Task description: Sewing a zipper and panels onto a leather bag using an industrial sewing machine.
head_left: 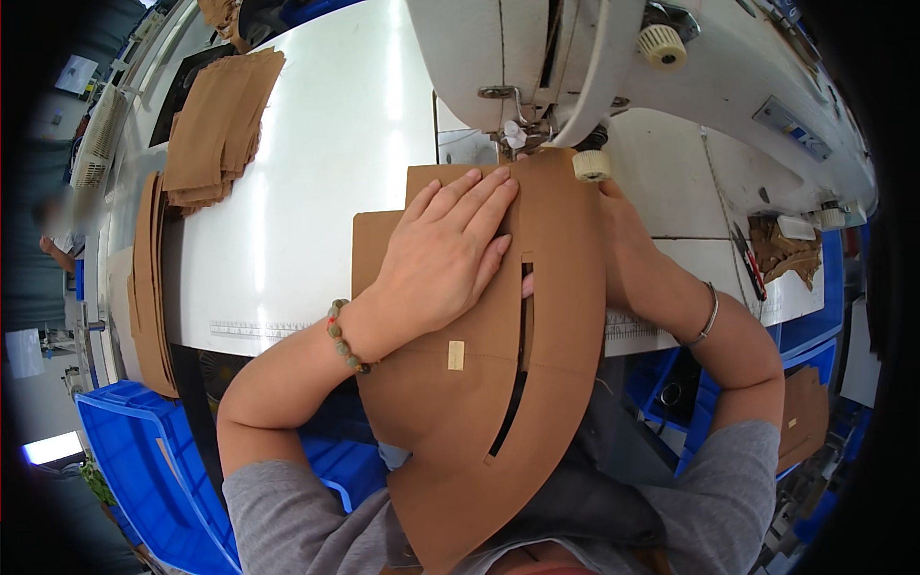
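Observation:
A large brown fabric panel [565,374] with a long curved slit and a small pale label reaches from my lap up to the sewing machine's presser foot [516,139]. My left hand [446,249] lies palm down on the panel, fingers stretched toward the presser foot, gripping nothing. Beside the panel's right edge, my right hand [623,230] goes partly under the fabric. A fingertip shows through the slit; the other fingers are mostly hidden, so their grip cannot be made out. Another brown layer [376,240] shows at the left, under my left hand.
A stack of brown pieces [220,129] lies at the far left of the white table [316,192], with more panels [149,287] hanging over its edge. Red-and-black thread snips [749,264] and brown scraps [786,251] lie at right. Blue bins [153,470] stand below.

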Tool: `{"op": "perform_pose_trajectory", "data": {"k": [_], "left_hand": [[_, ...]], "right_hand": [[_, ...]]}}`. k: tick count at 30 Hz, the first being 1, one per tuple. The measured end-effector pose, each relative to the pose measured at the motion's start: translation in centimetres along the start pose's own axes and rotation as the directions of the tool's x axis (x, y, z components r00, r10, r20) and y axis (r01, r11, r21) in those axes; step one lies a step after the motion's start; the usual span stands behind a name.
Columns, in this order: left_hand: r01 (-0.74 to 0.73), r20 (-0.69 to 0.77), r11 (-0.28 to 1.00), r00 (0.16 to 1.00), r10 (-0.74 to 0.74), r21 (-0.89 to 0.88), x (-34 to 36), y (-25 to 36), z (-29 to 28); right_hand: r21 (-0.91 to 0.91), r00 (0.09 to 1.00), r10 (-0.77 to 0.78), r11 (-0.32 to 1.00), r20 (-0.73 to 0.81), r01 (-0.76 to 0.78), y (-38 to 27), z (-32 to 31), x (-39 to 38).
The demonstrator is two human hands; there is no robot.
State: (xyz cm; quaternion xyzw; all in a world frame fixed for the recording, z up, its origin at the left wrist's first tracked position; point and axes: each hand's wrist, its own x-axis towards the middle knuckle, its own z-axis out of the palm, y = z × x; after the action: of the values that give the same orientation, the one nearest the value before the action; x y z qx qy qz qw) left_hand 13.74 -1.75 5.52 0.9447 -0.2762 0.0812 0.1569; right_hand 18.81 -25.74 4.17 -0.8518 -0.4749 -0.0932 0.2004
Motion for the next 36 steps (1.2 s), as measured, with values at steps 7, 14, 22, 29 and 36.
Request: {"op": "perform_pose_trajectory", "data": {"k": [7, 14, 22, 29, 36], "left_hand": [[0.008, -0.014, 1.000, 1.000, -0.008, 0.008, 0.3, -0.2, 0.2], [0.012, -0.047, 1.000, 0.999, -0.012, 0.011, 0.6, -0.6, 0.4], [-0.014, -0.156, 0.999, 0.988, 0.018, 0.029, 2.9, -3.3, 0.9], [0.010, -0.163, 0.997, 0.987, 0.003, 0.077, 5.1, -6.0, 1.0], [-0.006, -0.121, 0.999, 0.993, 0.011, 0.043, 4.0, -4.9, -0.3]], "right_hand": [[-0.043, 0.999, -0.006, 0.999, 0.031, 0.007, -0.2, -0.3, 0.1], [-0.025, 0.999, 0.029, 0.999, 0.033, -0.028, -0.4, -0.6, 0.4], [-0.049, 0.988, 0.081, 0.996, 0.132, -0.075, -0.5, -0.5, 0.3], [-0.084, 0.997, 0.024, 0.996, 0.070, -0.018, -0.5, -0.4, 0.4], [-0.071, 0.996, 0.035, 0.997, 0.084, -0.029, -0.5, -0.6, 0.5]]}}
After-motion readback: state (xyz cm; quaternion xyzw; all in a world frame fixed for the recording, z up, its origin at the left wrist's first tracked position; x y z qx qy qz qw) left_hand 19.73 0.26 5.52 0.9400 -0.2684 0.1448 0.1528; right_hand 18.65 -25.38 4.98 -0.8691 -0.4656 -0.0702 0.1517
